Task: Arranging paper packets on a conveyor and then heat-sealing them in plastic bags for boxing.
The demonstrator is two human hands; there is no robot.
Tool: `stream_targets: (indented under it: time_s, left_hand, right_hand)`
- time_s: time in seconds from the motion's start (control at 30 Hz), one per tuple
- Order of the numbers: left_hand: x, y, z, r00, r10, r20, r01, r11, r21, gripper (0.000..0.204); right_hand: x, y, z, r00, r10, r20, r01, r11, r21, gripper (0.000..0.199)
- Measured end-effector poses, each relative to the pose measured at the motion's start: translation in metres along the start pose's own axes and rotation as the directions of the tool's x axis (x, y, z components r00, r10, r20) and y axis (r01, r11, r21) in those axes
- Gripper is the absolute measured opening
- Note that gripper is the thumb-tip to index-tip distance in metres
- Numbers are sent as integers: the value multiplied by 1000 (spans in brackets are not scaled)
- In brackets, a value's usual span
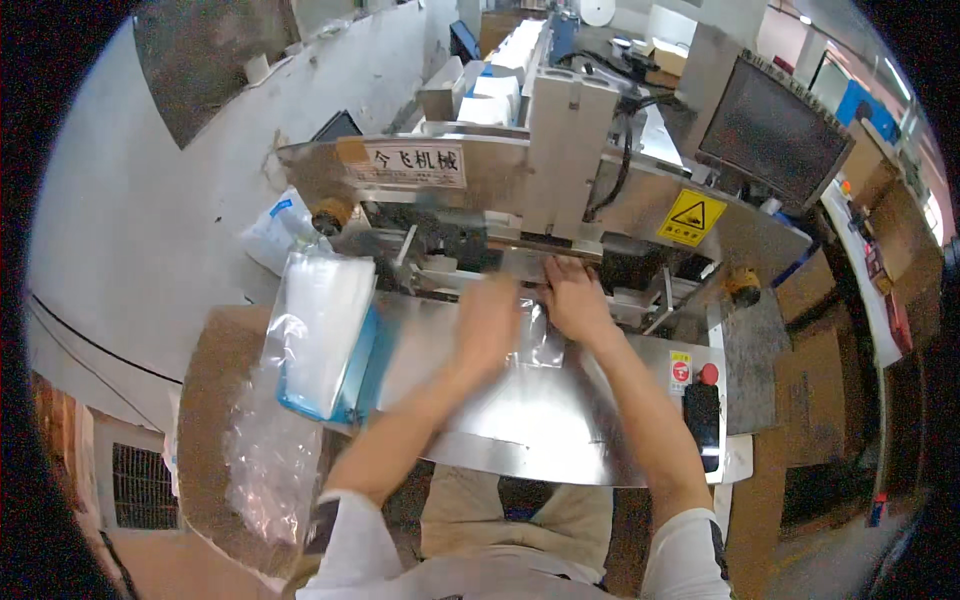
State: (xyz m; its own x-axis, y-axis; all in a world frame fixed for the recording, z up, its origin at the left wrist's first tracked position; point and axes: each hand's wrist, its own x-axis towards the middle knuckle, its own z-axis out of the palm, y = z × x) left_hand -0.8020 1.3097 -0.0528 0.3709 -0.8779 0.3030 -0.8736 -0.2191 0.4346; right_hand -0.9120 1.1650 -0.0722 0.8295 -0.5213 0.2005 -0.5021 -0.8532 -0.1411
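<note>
1. Clear plastic bag: it lies on your steel worktop, its far end running up beneath your hands toward the machine opening. The flat metal presumably lets the thin film spread and slide.
2. Right hand: your fingers reach forward and bend down at the opening, beside the bag's right edge, perhaps to steady it. Whether they pinch film cannot be told.
3. Left hand: blurred, over the bag's left side; its grasp cannot be judged.
4. Stack of clear bags: it leans in a blue tray at your left, probably set there for easy reach.
5. Upright machine column: it rises directly beyond your hands and, with the front panel, limits forward reach.
6. Red push button: near your right forearm, likely placed for quick access; a black handset-like object sits just below.
7. Crumpled film: it hangs below the tray, where it could snag.
</note>
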Motion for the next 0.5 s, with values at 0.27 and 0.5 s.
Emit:
stream_targets:
  time_s: [0.27,0.5]
  left_hand:
    - [-149,23,24,1000,27,-9,-26,999,43,69]
    - [-155,22,25,990,95,-103,-88,994,62,62]
  right_hand:
    - [2,-26,-10,1000,-19,9,19,1000,9,60]
    - [8,-21,-2,1000,-3,-11,3,1000,6,57]
